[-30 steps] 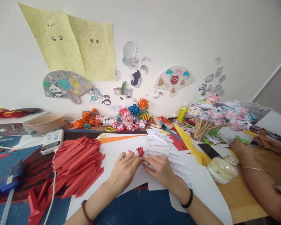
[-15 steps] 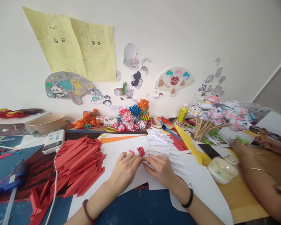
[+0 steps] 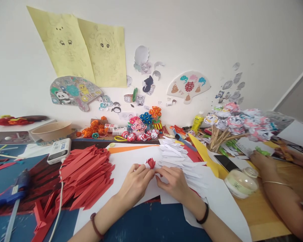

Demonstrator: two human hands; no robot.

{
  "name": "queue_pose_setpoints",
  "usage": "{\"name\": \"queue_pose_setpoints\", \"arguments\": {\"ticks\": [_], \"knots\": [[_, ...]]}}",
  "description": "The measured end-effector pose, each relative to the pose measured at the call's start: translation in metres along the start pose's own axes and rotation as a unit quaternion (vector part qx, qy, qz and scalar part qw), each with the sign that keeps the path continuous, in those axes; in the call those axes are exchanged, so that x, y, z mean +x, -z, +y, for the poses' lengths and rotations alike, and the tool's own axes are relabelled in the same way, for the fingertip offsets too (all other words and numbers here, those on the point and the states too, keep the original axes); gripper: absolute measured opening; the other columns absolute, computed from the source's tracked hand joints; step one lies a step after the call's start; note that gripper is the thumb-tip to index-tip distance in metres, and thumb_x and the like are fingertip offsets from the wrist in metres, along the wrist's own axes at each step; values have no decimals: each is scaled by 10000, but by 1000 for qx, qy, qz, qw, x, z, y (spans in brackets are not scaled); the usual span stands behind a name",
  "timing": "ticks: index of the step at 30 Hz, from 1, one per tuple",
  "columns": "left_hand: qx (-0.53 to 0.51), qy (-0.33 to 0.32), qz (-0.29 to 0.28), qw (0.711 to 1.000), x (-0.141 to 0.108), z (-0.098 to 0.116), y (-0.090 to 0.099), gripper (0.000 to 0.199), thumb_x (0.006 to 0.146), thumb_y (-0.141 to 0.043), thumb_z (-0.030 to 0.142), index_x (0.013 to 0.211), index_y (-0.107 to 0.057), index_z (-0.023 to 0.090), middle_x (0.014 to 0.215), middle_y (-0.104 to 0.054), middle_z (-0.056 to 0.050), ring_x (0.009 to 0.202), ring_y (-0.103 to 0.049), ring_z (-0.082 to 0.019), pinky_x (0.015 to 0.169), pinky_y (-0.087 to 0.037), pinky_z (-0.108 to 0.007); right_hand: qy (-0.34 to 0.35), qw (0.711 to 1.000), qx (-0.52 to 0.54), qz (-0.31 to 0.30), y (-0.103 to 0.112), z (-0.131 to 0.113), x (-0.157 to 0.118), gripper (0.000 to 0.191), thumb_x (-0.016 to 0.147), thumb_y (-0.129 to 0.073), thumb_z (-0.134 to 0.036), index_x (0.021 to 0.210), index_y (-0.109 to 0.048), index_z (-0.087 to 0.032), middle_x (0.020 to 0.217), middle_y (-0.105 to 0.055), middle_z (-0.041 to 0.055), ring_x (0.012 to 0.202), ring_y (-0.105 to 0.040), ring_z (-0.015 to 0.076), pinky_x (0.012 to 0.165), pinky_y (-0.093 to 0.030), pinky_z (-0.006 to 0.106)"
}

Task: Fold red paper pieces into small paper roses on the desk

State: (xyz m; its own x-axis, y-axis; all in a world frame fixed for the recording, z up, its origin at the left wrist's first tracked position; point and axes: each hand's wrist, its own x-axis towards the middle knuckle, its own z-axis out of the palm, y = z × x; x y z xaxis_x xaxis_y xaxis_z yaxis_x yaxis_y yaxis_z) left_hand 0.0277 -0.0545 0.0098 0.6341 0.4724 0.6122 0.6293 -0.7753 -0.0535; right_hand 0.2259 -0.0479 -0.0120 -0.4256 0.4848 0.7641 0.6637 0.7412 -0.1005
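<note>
A small red and white folded-paper piece (image 3: 150, 163) is held at the fingertips over a white sheet (image 3: 126, 158). My left hand (image 3: 137, 181) is closed on its lower left side, fingers bent. From the right, my right hand (image 3: 173, 181) pinches at its lower edge, thumb and forefinger close together. The fingers hide the underside of the piece. Left of my hands lies a pile of red folded strips (image 3: 89, 174). White folded strips (image 3: 174, 153) spread behind and beside my right hand.
A blue glue gun (image 3: 17, 191) and a white device with a cable (image 3: 59, 151) are at left. At right are a phone (image 3: 227, 163), a jar (image 3: 241, 183), paper flowers (image 3: 234, 121) and another person's hands (image 3: 264, 163).
The red and white piece has turned between my fingers and looks more compact. My hands have shifted only slightly. The view has moved a little.
</note>
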Motion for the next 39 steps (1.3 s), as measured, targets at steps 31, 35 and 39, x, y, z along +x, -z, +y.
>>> {"name": "queue_pose_setpoints", "arguments": {"ticks": [31,35,39], "knots": [[49,-38,1,998,2,-4,10,238,985,-379,99,1060,-583,195,900,-657,-31,804,-497,-179,736,-270,-350,33,999,-8,1,-1,-1,0,233,963,-465,-149,783,-612,-167,609,-572,-4,537,-518,111,537,-337,253],[54,-52,-5,997,3,-3,10,200,961,-416,104,1042,-585,174,826,-624,-35,795,-494,-192,739,-279,-355,25,1000,-15,1,-1,-1,-1,175,962,-488,-168,885,-646,-173,683,-630,10,592,-571,123,566,-355,267],[52,-52,-5,997,4,-3,9,173,938,-433,98,985,-585,167,772,-589,-24,763,-474,-196,713,-275,-358,22,1000,-6,-15,-4,0,-3,140,960,-501,-174,947,-640,-170,739,-647,19,654,-598,139,587,-365,274]]}}
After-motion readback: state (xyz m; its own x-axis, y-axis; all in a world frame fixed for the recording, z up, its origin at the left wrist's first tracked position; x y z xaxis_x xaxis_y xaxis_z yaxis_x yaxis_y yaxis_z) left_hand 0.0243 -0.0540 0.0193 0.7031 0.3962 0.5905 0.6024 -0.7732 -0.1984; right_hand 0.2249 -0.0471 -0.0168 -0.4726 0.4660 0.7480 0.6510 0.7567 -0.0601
